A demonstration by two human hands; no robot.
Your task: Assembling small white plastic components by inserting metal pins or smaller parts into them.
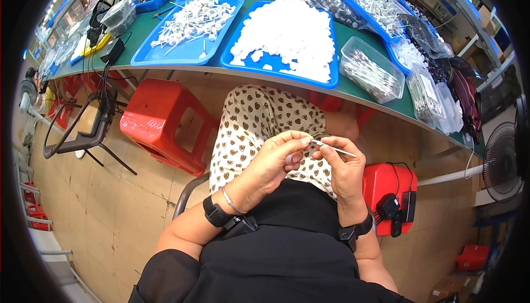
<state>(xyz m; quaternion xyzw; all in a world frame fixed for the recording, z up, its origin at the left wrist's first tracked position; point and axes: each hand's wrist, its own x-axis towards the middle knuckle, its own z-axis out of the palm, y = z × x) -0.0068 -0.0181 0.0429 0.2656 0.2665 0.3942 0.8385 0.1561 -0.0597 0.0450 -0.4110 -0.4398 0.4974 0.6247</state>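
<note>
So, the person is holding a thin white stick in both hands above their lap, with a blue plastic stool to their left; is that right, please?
Not quite: the plastic stool to the person's left is red, not blue, as the head view shows. The left hand and right hand do hold a thin white stick above the lap.

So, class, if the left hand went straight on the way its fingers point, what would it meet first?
Apart from the slim white stick it seems to pinch, the left hand would likely meet the right hand; depth is unclear.
</note>
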